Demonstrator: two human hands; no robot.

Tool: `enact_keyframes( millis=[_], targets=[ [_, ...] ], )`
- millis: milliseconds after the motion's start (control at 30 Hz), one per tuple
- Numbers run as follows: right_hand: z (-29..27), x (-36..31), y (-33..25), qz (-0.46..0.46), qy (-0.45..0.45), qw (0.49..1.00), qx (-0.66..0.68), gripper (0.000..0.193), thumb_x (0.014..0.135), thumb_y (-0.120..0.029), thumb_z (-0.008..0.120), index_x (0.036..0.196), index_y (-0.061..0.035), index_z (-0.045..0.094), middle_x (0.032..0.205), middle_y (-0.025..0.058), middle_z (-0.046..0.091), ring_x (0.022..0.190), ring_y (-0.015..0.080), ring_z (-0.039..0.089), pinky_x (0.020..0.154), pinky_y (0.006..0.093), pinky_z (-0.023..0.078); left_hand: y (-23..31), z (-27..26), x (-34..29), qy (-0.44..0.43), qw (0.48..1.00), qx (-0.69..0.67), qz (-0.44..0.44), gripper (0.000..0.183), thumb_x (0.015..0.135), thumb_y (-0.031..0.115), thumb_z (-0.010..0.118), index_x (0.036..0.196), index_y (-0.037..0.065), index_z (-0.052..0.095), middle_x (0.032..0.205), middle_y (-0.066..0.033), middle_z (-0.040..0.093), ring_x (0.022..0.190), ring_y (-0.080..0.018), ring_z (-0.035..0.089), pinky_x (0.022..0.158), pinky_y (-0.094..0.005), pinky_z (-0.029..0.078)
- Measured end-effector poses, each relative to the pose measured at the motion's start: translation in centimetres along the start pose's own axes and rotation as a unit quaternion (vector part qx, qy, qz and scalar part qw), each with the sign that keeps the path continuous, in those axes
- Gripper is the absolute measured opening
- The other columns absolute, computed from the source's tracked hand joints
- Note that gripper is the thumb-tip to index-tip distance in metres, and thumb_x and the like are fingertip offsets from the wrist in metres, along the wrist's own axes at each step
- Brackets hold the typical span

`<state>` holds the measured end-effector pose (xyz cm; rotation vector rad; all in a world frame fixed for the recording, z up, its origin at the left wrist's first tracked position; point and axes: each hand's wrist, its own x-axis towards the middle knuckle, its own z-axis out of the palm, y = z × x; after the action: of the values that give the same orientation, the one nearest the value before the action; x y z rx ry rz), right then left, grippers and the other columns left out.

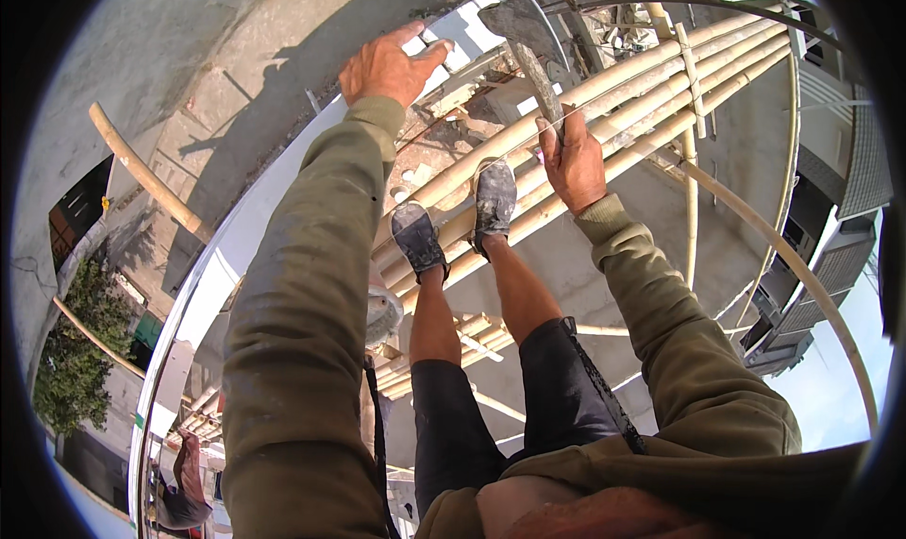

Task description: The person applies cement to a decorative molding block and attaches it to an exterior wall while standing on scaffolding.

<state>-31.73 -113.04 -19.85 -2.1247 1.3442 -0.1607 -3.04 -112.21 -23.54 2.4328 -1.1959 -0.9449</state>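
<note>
Standing: both dusty shoes [495, 196] are set apart across the bamboo walkway [623, 71], probably so the weight falls on several poles at once.
Right hand: the right hand [576, 164], above the walkway, wraps its fingers around the lower end of a wooden handle.
Hatchet: the hatchet-like tool [537, 72] rises from that fist, its grey metal head beyond the walkway's left edge; the low grip seems meant to keep the head well clear of the fingers.
Left hand: the left hand [392, 65] is beyond the walkway's left edge, thumb and forefinger parted, grasping nothing visible. It is at the white ledge [269, 176], perhaps for steadiness; whether it touches, I cannot tell.
Poles: the walkway's long round poles lie side by side with narrow gaps, and a short crosspiece [690, 72] spans them, likely to keep them together.
Ground: sunlit, shadow-crossed concrete [283, 95] lies below the walkway, past its left side.
Surroundings: it is outdoors; a leafy tree [83, 350] is far to the walkway's left, while buildings with dark roofs [802, 303] and blue sky [830, 388] are off to its right.
</note>
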Motion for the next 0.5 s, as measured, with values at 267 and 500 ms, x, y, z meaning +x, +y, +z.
enact_keyframes(
  millis=[267, 500],
  targets=[
    [-1.2, -0.9, -0.1, 0.043, -0.061, 0.996, -0.041, 0.036, 0.101, -0.024, 0.062, 0.127, -0.0024, 0.046, 0.08, 0.0256, 0.067, 0.072, 0.0483, 0.067, 0.063, 0.0541, 0.053, 0.6, 0.0, 0.0, -0.022, 0.999, -0.022, 0.014, 0.067, 0.08, 0.072, 0.071, 0.134, 0.033, 0.069, 0.128, -0.0138, 0.071, 0.12, -0.0341, 0.065, 0.107, -0.0481, 0.045],
    [-9.0, -8.7, -3.5, 0.139, -0.122, 0.983, 0.011, 0.031, 0.098, -0.02, 0.062, 0.118, 0.0008, 0.053, 0.092, 0.0302, 0.066, 0.091, 0.0486, 0.066, 0.076, 0.0502, 0.051, -2.4, -2.8, 1.5, 0.061, 0.97, -0.236, 0.016, 0.058, 0.093, 0.06, 0.065, 0.132, 0.018, 0.071, 0.126, -0.0182, 0.071, 0.123, -0.0344, 0.064, 0.107, -0.0446, 0.046]
  ],
)
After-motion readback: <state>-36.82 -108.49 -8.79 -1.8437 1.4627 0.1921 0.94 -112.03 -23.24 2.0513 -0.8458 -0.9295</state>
